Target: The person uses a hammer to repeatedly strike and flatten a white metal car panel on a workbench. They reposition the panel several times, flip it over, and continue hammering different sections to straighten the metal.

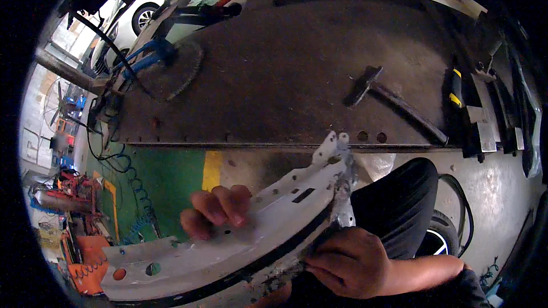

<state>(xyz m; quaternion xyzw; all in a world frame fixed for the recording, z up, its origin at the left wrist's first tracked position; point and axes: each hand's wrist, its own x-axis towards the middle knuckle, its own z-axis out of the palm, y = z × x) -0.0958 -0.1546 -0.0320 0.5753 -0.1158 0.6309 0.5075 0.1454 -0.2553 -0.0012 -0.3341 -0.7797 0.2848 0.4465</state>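
A long, curved, pale grey sheet-metal car body panel lies slantwise in front of me, over my lap. Holes and slots run along it, and a dark strip follows its near side. Its right end looks ragged and reaches up to the bench edge. The fingers of my left hand curl over its far side, and the rest of that hand is hidden behind the metal. At the near right edge my right hand is closed against the panel, its fingertips partly hidden.
Beyond the panel stands a dark metal workbench. A hammer lies on it, with a yellow-and-black handled tool and metal bars farther right. My bent knee is beside the panel, near a wheel. A coiled air hose hangs left.
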